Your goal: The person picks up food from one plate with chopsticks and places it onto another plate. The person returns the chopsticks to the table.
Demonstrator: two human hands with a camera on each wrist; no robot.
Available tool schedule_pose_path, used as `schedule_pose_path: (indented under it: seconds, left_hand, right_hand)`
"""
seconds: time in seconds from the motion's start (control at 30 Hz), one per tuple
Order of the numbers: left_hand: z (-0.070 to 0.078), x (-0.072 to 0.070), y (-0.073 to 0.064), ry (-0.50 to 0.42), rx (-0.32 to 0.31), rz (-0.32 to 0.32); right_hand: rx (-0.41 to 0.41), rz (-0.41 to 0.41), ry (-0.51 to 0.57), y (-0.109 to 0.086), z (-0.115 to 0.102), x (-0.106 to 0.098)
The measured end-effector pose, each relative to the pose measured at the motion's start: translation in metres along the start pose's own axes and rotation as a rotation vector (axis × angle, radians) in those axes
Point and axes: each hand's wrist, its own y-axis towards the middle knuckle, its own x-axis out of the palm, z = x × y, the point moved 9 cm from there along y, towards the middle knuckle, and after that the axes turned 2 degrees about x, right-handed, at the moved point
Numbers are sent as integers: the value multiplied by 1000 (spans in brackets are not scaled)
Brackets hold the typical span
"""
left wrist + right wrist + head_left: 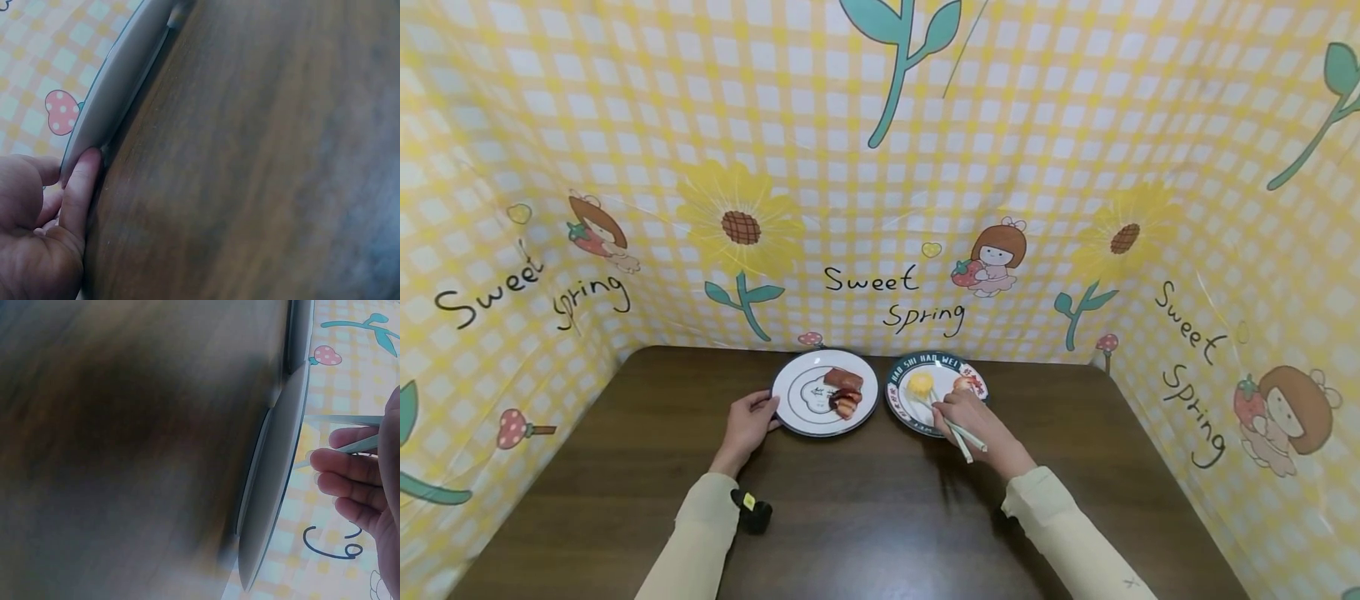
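My left hand [747,425] pinches the left rim of a white plate [793,408], the thumb and a finger meeting at its edge [103,100]. On that plate lie a brown slab of meat [844,379] and some streaky pork slices [846,403]. Over the dark-rimmed plate [898,408] at the right, my right hand [977,423] holds a pair of pale chopsticks [961,437]. Their tips reach a round yellow food piece [919,384] on this plate. Behind the hand, an orange-white food piece [962,384] is partly hidden.
Both plates stand side by side near the back edge of a dark wooden table [850,517]. A yellow checked cloth [850,200] hangs behind and at both sides. A black device [752,512] sits at the left wrist.
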Motion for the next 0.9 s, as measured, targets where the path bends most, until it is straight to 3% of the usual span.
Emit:
schedule_pose_path:
  seconds: [0.47, 0.9]
  left_hand:
    - [1, 1, -1, 9, 5, 0]
    - [1, -1, 0, 21, -3, 11]
  right_hand:
    - [-12, 20, 26, -1, -11, -7]
    - [-109, 67, 130, 4, -28, -21]
